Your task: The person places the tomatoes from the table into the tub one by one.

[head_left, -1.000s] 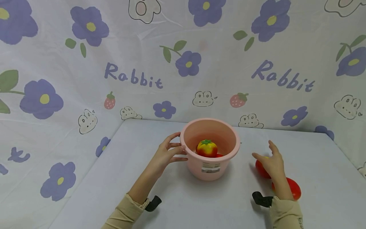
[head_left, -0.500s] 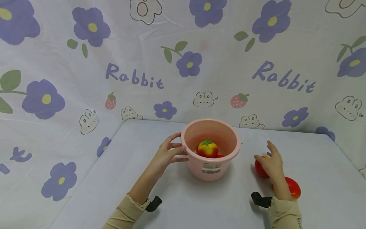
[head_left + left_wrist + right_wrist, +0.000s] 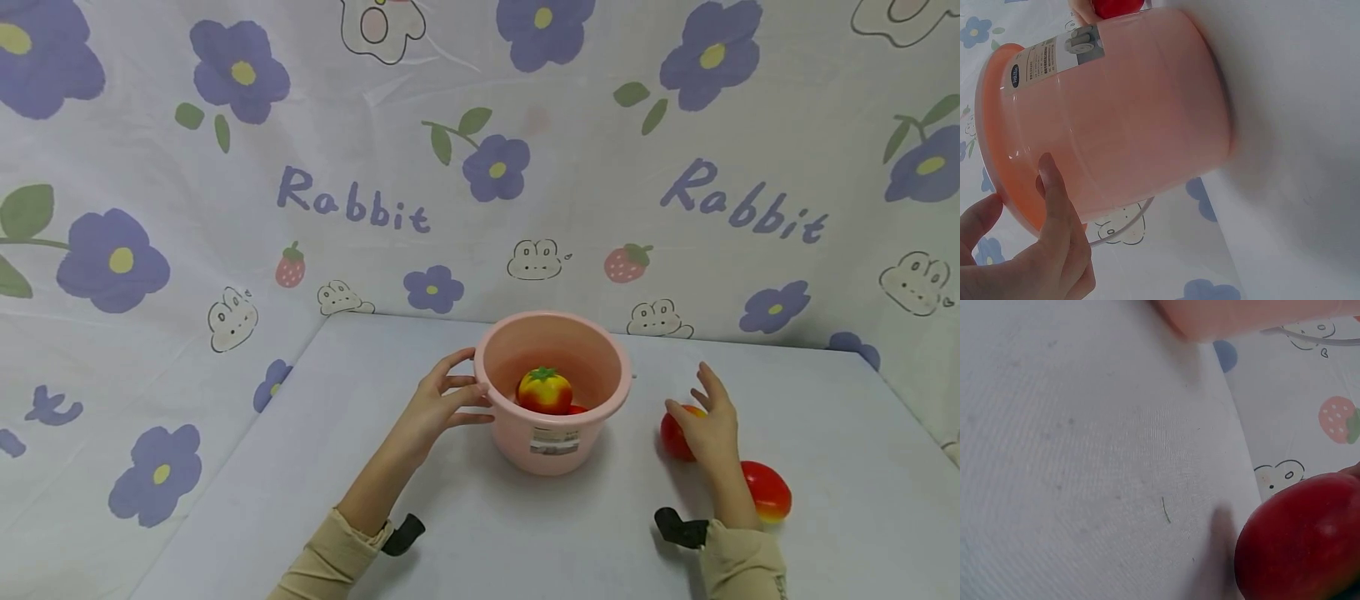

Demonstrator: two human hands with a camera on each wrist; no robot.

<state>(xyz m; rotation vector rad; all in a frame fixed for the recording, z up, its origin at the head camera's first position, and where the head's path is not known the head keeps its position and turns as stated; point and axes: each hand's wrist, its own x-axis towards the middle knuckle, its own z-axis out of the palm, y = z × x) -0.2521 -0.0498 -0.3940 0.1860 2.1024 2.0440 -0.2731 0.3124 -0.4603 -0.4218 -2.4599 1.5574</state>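
A pink bucket [image 3: 551, 442] stands upright on the table; inside it lie a yellow-and-red tomato with a green top [image 3: 545, 390] and a second red thing, mostly hidden. My left hand [image 3: 442, 400] holds the bucket's left side at the rim, and the left wrist view has its fingers [image 3: 1054, 194] against the wall just under that rim. Right of the bucket, my right hand [image 3: 712, 429] grips a red fruit with a yellow patch [image 3: 677, 435]. In the right wrist view this fruit [image 3: 1304, 544] looks smooth and oval, its holding fingers mostly hidden.
Another red-and-yellow fruit [image 3: 767, 492] lies on the white table [image 3: 847, 433] beside my right wrist. A patterned cloth [image 3: 570, 183] hangs behind the table. Black straps stick out at both cuffs. The bucket's thin handle [image 3: 1124, 230] hangs at its far side.
My right hand has shifted slightly left with the red fruit, uncovering more of the other fruit by the wrist. My left hand and the bucket have stayed put.
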